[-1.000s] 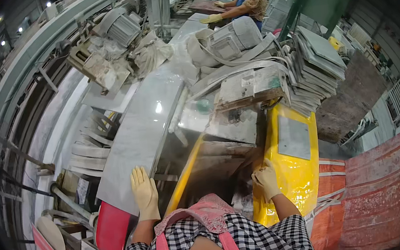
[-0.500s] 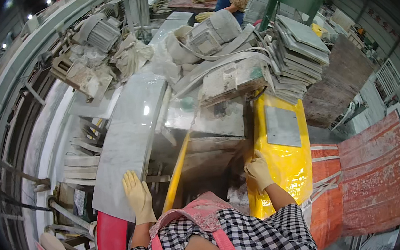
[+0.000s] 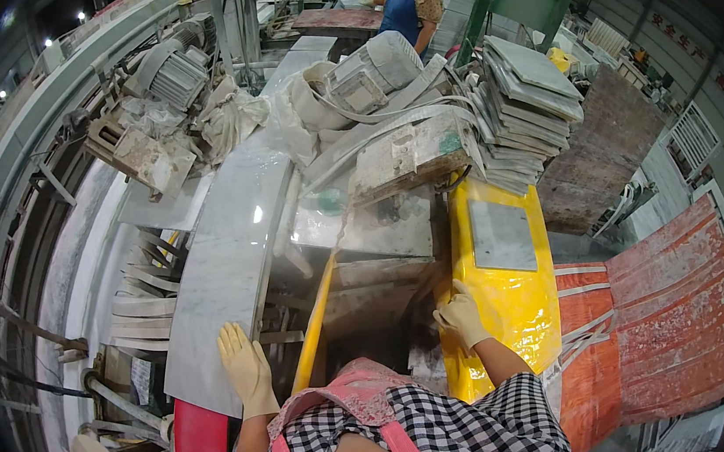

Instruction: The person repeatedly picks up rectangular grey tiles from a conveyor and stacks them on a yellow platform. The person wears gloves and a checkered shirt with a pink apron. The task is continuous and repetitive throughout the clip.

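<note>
A smooth grey-white stone slab stretches away from me on the left. My left hand, in a cream rubber glove, lies flat near its close right corner, fingers extended. To the right stands a bench covered in wet yellow sheeting, with a small grey stone tile on top. At the bench's left edge is my gloved right hand, its fingers curled. Whatever they may hold is hidden. Between the two surfaces, a yellow tube slants down toward my pink apron.
Ahead sit a dusty motor and a worn machine block. Thin slabs are stacked beyond the yellow bench. Orange-red sheeting covers the far right. A co-worker in a blue apron stands at the back.
The whole view has shifted slightly, while my left hand keeps its place on the slab. My right hand stays by the yellow bench's edge. The co-worker's raised forearm has dropped.
</note>
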The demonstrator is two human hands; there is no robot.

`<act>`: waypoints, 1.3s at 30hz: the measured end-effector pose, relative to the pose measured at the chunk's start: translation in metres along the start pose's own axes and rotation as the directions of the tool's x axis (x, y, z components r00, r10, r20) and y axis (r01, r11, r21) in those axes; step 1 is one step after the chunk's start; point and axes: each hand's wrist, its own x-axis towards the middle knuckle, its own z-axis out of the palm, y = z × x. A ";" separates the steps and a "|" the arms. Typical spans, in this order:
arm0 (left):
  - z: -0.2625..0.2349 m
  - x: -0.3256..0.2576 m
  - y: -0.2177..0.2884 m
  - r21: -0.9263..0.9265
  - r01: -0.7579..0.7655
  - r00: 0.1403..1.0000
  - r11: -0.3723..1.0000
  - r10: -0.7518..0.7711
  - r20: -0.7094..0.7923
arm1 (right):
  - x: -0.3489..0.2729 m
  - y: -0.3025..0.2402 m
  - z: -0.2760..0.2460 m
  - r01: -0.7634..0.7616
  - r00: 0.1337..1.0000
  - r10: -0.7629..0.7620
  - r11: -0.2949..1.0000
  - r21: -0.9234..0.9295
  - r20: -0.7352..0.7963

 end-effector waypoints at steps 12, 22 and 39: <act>0.001 0.001 0.000 -0.012 -0.004 1.000 1.000 0.004 -0.003 | 0.002 0.001 0.002 0.019 0.997 -0.016 0.999 0.041 -0.074; 0.003 0.001 -0.002 -0.005 -0.027 0.999 1.000 0.027 -0.016 | 0.008 -0.004 -0.016 0.006 0.993 0.008 0.992 0.124 -0.115; 0.002 0.001 -0.002 -0.019 -0.025 0.999 0.999 0.025 -0.037 | 0.005 0.003 0.003 0.038 0.996 -0.038 0.999 0.001 -0.082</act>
